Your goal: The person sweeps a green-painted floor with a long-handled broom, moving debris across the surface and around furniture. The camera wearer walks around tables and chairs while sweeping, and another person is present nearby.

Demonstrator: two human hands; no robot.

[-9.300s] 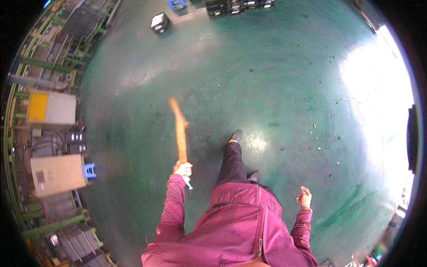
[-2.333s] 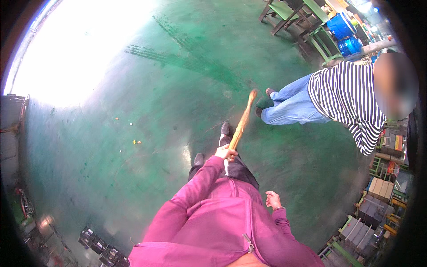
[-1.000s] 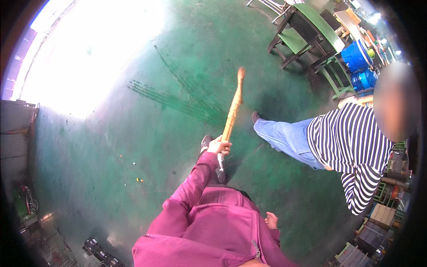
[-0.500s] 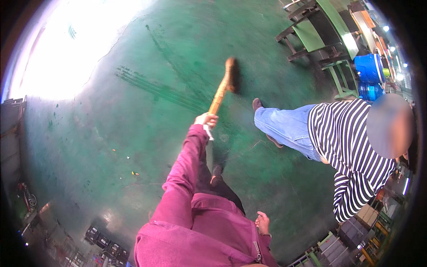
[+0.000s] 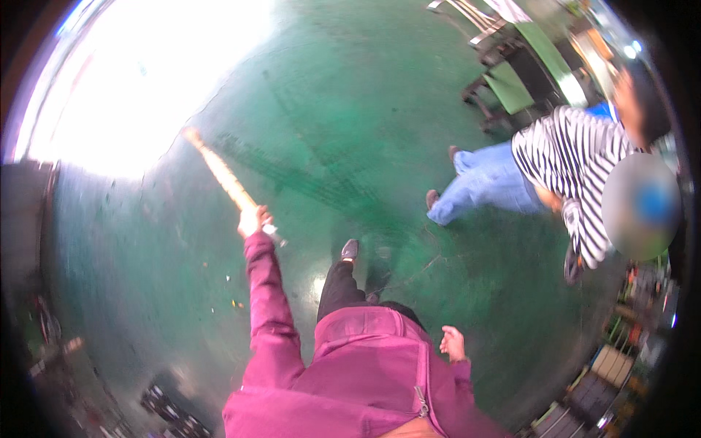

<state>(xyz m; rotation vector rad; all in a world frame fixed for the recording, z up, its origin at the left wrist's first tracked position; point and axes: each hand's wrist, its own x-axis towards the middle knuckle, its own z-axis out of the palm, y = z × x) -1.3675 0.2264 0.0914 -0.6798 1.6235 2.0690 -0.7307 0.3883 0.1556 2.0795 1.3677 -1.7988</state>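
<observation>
Out to the front left, my left hand [image 5: 254,219] is closed round one end of a long yellowish-brown stick-like thing [image 5: 223,173]. It slants up and away to the left over the floor, its far end blurred against the bright light. A whitish end pokes out behind my fist. Low beside my body on the right hangs my right hand [image 5: 454,343], its fingers loosely curled with nothing showing in them. My foot [image 5: 350,250] is set forward on the green floor [image 5: 321,146].
A person in a striped top [image 5: 558,164] and jeans walks close on my right. Green-topped benches [image 5: 509,87] stand at the far right. Dark crates [image 5: 174,410] sit at the lower left. Small litter scraps [image 5: 237,304] lie on the floor, left.
My left hand has swung left, turning the stick-like thing from pointing right to pointing left. My foot has come forward. The other person has moved, arm and legs in new positions.
</observation>
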